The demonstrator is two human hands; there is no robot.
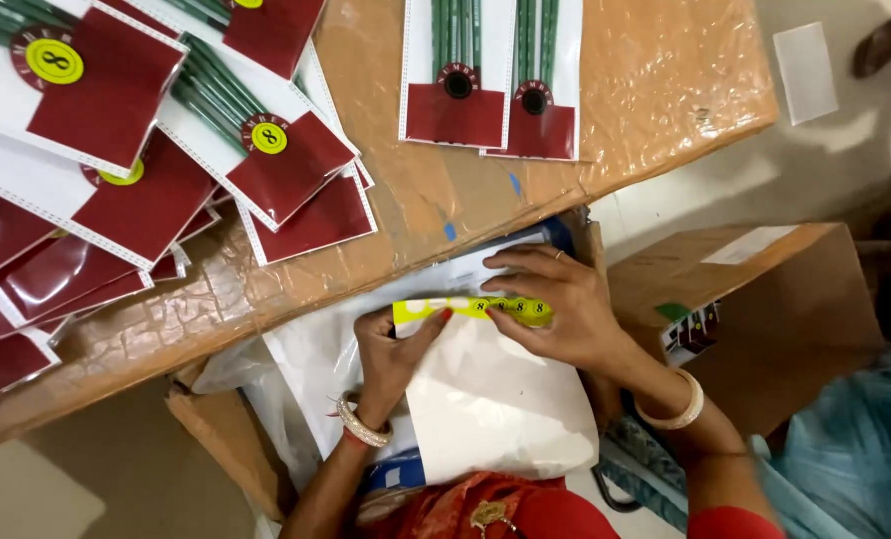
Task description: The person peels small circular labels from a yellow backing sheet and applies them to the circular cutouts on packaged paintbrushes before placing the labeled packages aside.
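Both hands, left and right, pinching yellow sticker strip; above them, some red packets stickered, two packets bare.

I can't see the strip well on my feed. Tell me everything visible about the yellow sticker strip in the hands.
The sticker strip is a narrow, glossy yellow-green band lying level over a white bag on the lap. Round yellow stickers with dark marks sit along its right half; pale circles at its left end look like peeled spots. The left hand pinches its left end, and the right hand covers its right end.
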